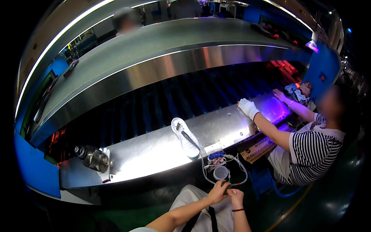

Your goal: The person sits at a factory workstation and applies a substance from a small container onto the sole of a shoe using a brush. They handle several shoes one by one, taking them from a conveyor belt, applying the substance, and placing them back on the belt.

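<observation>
Over my lap, just in front of the bench edge, my two hands are close together. My left hand (218, 192) is closed on a small dark green thing (227, 188), whose kind I cannot make out. Against the same thing, the fingers of my right hand (236, 197) are pinched; a dark red beaded bracelet circles that wrist. Just beyond them is a white round cup (220, 173). On the metal bench (143, 152) lies a white shoe sole (180, 130), with a dark-handled tool (189, 137) lying across it.
A white cable (245, 174) loops beside the cup, near a blue coil (216, 155). A dark bottle (96, 159) stands at the bench's left. On the right sits a person in a striped shirt (313, 152), one hand in a white glove (247, 108). A conveyor (162, 36) crosses behind.
</observation>
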Tool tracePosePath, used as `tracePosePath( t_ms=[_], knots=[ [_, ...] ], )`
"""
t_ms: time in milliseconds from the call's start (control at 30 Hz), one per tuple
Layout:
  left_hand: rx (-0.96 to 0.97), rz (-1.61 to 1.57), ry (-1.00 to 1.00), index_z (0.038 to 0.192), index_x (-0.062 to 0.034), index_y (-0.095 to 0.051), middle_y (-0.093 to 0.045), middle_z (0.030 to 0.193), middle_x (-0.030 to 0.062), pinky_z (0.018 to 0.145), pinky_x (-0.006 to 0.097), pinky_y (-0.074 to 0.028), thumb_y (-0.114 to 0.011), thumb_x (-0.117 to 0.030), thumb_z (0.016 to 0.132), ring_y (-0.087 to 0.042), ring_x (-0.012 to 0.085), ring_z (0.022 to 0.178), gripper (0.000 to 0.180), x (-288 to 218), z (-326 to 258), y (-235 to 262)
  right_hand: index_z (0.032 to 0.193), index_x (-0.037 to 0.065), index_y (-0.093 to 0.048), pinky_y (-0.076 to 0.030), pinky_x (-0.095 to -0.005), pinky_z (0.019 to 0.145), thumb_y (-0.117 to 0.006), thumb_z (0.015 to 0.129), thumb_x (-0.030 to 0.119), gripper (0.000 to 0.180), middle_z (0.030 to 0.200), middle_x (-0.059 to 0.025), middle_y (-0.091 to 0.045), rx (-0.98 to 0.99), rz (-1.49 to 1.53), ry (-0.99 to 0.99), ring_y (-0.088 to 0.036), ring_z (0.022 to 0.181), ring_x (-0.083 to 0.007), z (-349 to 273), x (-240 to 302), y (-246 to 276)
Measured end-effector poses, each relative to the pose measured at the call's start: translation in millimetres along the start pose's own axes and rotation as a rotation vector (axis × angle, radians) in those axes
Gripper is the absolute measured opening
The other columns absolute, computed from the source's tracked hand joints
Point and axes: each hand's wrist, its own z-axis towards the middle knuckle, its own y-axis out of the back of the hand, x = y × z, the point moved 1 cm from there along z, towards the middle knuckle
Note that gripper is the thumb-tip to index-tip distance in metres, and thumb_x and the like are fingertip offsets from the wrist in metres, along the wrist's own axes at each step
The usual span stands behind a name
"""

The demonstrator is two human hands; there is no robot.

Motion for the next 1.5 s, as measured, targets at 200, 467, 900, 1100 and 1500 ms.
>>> tracePosePath(
  t_ms=[200, 467, 900, 1100, 1500],
  knots=[
    [-0.071, 0.014, -0.037, 0.112, -0.0083, -0.043, -0.037, 0.114, 0.0217, 0.090, 0.041, -0.035, -0.067, -0.010, 0.060, -0.038, 0.0390, 0.107, 0.057, -0.1, 3.7, 3.1, 0.073, 0.002, -0.059, -0.035, -0.0196, 0.048, -0.064, 0.074, 0.010, 0.009, 0.065, 0.0005, -0.056, -0.099, -0.248, 0.389, -0.047, 0.054, -0.0061, -6.7, 9.6, -6.6],
    [-0.082, -0.053, 0.023, 0.110, -0.0084, -0.045, -0.038, 0.112, 0.0198, 0.086, 0.039, -0.039, -0.071, -0.010, 0.057, -0.043, 0.0381, 0.101, 0.059, -15.0, 6.4, 23.2, 0.077, 0.000, -0.060, -0.041, -0.0220, 0.058, -0.061, 0.077, 0.014, 0.014, 0.072, -0.0022, -0.060, -0.061, -0.127, 0.312, -0.052, 0.063, -0.0094, -20.6, 24.9, -11.0],
    [-0.056, -0.141, 0.135, 0.114, -0.0096, -0.042, -0.034, 0.117, 0.0177, 0.086, 0.038, -0.039, -0.073, -0.008, 0.057, -0.042, 0.0378, 0.103, 0.065, -15.7, 6.3, 29.8, 0.085, -0.001, -0.062, -0.042, -0.0252, 0.074, -0.060, 0.076, 0.011, 0.015, 0.087, -0.0078, -0.060, -0.026, -0.059, 0.300, -0.055, 0.081, -0.0164, -15.9, 30.9, -0.8],
    [-0.021, -0.026, 0.146, 0.115, -0.0111, -0.043, -0.034, 0.119, 0.0168, 0.087, 0.039, -0.039, -0.071, -0.007, 0.058, -0.040, 0.0362, 0.106, 0.064, -21.8, 5.1, 29.9, 0.080, 0.001, -0.064, -0.043, -0.0312, 0.075, -0.059, 0.072, 0.008, 0.011, 0.092, -0.0112, -0.058, -0.039, -0.519, 0.478, -0.054, 0.086, -0.0254, -19.4, 43.5, -5.6],
    [-0.033, 0.222, 0.122, 0.112, -0.0120, -0.049, -0.042, 0.114, 0.0141, 0.085, 0.038, -0.040, -0.070, -0.009, 0.056, -0.042, 0.0314, 0.104, 0.060, -38.0, 7.3, 32.1, 0.077, 0.002, -0.062, -0.042, -0.0337, 0.075, -0.058, 0.071, 0.009, 0.010, 0.093, -0.0084, -0.057, -0.056, -0.688, 0.492, -0.052, 0.086, -0.0265, -19.7, 44.6, -6.8]
  ],
)
